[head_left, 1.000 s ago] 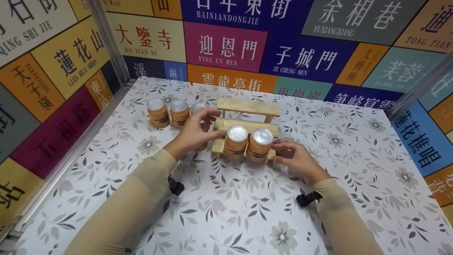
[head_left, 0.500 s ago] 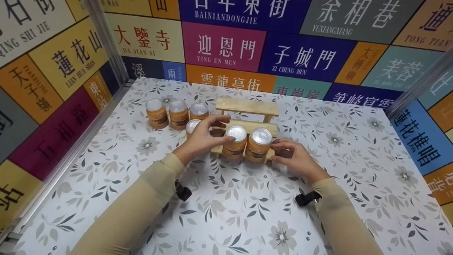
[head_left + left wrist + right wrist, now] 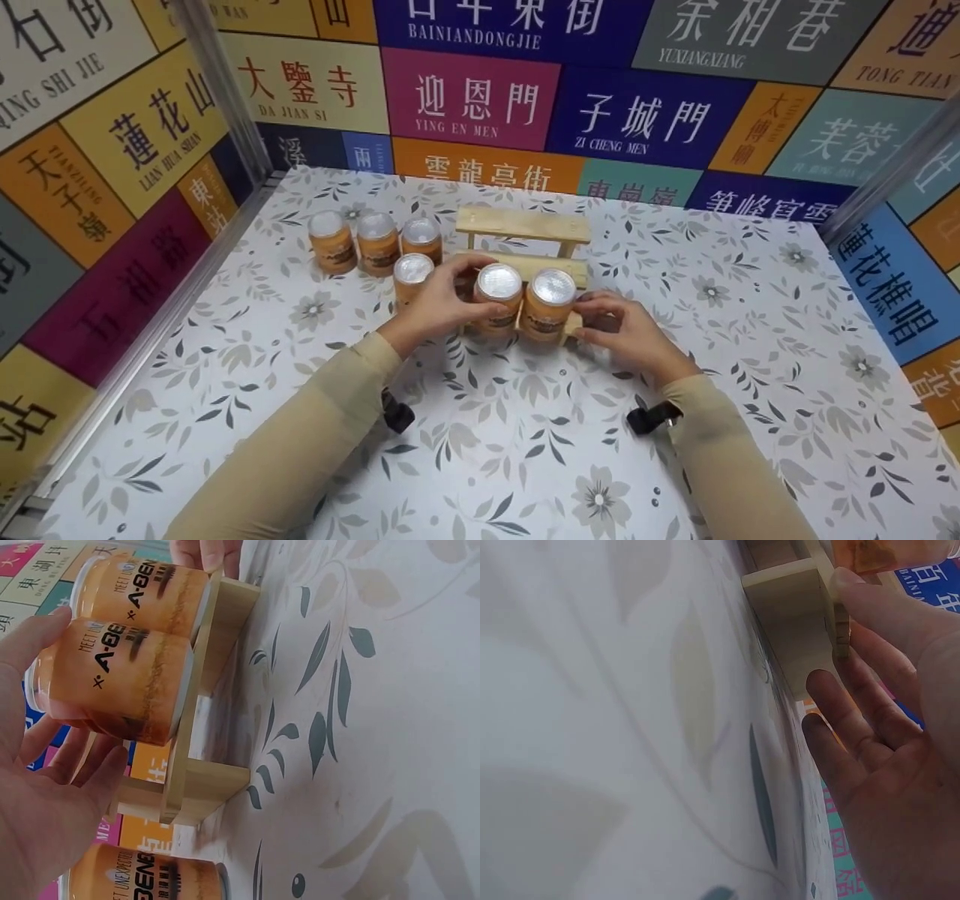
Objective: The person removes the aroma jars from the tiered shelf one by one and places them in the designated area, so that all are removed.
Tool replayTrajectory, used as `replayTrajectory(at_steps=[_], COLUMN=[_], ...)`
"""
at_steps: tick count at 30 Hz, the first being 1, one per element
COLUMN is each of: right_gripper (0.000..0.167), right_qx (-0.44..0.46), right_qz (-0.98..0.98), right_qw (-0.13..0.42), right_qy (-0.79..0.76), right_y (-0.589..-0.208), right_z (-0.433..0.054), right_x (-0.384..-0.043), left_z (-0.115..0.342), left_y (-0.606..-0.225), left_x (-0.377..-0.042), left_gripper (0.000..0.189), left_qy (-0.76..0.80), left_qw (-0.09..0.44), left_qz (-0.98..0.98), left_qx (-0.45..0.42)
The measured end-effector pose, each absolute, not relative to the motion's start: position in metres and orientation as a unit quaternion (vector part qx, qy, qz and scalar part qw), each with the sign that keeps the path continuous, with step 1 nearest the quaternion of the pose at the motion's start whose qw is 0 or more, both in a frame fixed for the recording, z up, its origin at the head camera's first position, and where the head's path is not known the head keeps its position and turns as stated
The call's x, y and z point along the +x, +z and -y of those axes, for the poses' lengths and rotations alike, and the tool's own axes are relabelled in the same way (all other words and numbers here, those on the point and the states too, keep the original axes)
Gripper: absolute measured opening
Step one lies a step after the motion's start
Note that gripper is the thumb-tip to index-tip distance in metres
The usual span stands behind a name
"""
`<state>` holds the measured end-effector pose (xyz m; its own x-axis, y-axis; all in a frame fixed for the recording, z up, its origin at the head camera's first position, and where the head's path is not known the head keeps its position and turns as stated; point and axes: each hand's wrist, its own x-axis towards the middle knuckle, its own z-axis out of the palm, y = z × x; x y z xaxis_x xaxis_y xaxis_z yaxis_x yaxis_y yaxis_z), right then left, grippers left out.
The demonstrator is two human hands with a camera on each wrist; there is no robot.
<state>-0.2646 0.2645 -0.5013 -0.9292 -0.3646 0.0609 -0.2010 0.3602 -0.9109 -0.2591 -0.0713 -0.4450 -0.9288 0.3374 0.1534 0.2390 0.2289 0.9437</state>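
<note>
Two orange cans with silvery lids stand side by side on the lowest step of a tiered wooden rack (image 3: 523, 223). My left hand (image 3: 439, 304) holds the left can (image 3: 498, 311), thumb on its front and fingers curled round its far side. In the left wrist view that can (image 3: 120, 682) stands upright on the step, right against the other can (image 3: 150, 596). My right hand (image 3: 637, 337) pinches the rack's right end, beside the right can (image 3: 550, 307). The right wrist view shows the thumb on the step's end (image 3: 840, 622), with fingers behind it.
Several more orange cans (image 3: 332, 251) stand on the table left of the rack. One can (image 3: 412, 277) is close beside my left hand. The rack's upper steps hold nothing. Sign-covered walls (image 3: 472, 97) border the flower-patterned table (image 3: 510, 465) at the back and sides.
My left hand has moved right and slightly toward me, from the rack's left side onto the left can, uncovering the loose can behind it. My right hand stays at the rack's end.
</note>
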Motion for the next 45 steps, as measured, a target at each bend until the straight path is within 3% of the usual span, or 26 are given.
replayTrajectory(at_steps=[23,45], right_gripper=[0.038,0.038], right_qx=[-0.166,-0.168], right_qz=[-0.818,-0.817], right_qw=[0.082,0.081], right_qy=[-0.545,-0.545], right_y=[-0.502,-0.502], right_z=[-0.264,-0.264], right_x=[-0.265,-0.266], left_z=[0.072,0.135], left_y=[-0.443,-0.400], left_x=[-0.253,-0.257], left_gripper=[0.064,0.060], left_qy=[0.607,0.631], left_qw=[0.043,-0.064], left_qz=[-0.779,-0.763], left_qx=[0.149,0.128])
